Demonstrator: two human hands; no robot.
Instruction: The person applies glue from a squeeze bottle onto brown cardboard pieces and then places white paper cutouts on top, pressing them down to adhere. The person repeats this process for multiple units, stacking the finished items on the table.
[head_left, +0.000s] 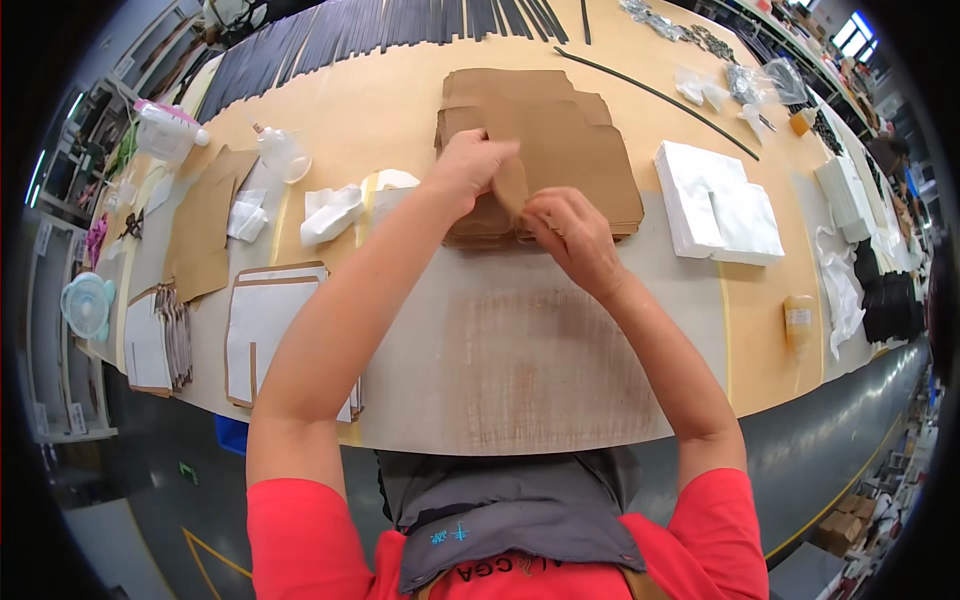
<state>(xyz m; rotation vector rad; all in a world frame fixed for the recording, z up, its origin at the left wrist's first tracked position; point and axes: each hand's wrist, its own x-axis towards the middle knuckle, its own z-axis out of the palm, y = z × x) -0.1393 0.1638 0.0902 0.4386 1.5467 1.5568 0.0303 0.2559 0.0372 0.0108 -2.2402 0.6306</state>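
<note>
On the table ahead of me lies a stack of flat brown cut pieces [575, 145] with stepped, notched outlines; I cannot tell whether they are leather or board. At its left front, a brown piece [511, 183] is bent up between my hands. My left hand [472, 172] is closed at the upper left part of this piece, its fingertips slightly blurred. Thumb and fingers of my right hand [572, 238] pinch the lower end, close to the stack's front edge. My hands partly cover the stack's left front.
White notched sheets [715, 205] are stacked to the right, beside a small yellowish bottle [798, 315]. White brown-edged panels [270, 325] lie near left, with a larger brown piece [205, 225] beyond. Many black strips [370, 30] line the far side. A clear bottle [285, 155] stands left.
</note>
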